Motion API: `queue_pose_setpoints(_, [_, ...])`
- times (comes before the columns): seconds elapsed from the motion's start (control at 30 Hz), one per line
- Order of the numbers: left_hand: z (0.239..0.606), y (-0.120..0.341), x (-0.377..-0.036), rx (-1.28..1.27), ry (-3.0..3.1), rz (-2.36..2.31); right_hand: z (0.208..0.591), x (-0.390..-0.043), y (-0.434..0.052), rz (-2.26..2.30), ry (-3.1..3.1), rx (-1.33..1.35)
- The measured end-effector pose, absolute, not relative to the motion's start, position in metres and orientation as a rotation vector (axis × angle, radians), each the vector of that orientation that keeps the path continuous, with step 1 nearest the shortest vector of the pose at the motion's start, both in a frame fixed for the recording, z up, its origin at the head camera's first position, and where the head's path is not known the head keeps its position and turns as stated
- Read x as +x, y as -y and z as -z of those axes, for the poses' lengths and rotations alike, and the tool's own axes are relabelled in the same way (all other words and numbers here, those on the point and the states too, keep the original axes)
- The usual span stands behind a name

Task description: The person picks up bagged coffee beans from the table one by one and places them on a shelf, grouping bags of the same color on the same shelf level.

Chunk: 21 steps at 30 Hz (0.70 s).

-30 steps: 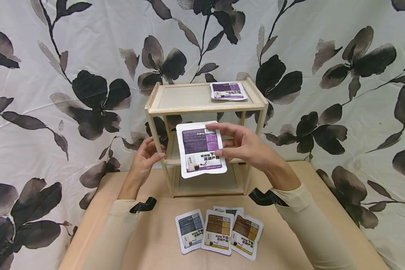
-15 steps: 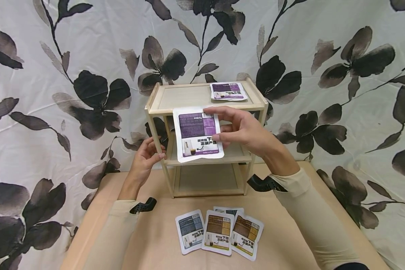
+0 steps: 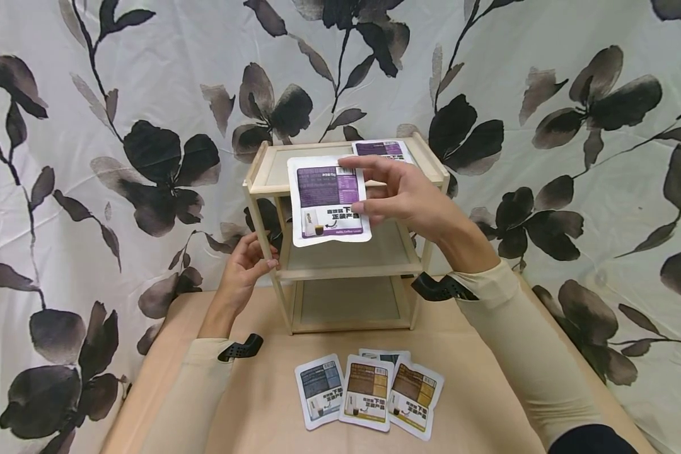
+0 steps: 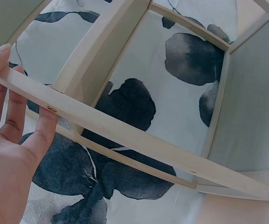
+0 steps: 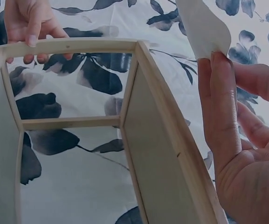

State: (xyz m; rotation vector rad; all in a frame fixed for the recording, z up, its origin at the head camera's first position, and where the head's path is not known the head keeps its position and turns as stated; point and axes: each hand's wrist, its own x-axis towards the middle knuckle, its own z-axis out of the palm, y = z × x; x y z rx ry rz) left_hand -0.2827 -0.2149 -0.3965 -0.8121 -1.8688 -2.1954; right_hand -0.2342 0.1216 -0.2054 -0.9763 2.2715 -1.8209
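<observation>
My right hand pinches a flat white sachet with a purple printed panel by its right edge. The sachet is raised, overlapping the top front edge of the small wooden shelf rack in the head view. Only its plain white back shows in the right wrist view. With thumb and fingers on either side, my left hand grips the rack's front left post. Another purple sachet lies at the right of the top shelf, partly hidden behind the held one and my fingers.
On the table in front of the rack lie a blue-grey sachet, a brown one, an overlapping brown-yellow one and a mostly covered one. Floral cloth hangs behind the rack.
My right hand has lifted the purple sachet up and slightly left, from before the middle shelf to the top shelf's front edge. My left hand keeps its place on the post.
</observation>
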Motion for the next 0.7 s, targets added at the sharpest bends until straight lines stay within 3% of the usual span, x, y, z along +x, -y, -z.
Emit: queue_pose_setpoints(0.7, [0.397, 0.217, -0.290, -0.821, 1.870, 2.211, 0.175, -0.273, -0.113, 1.827, -2.263, -0.915])
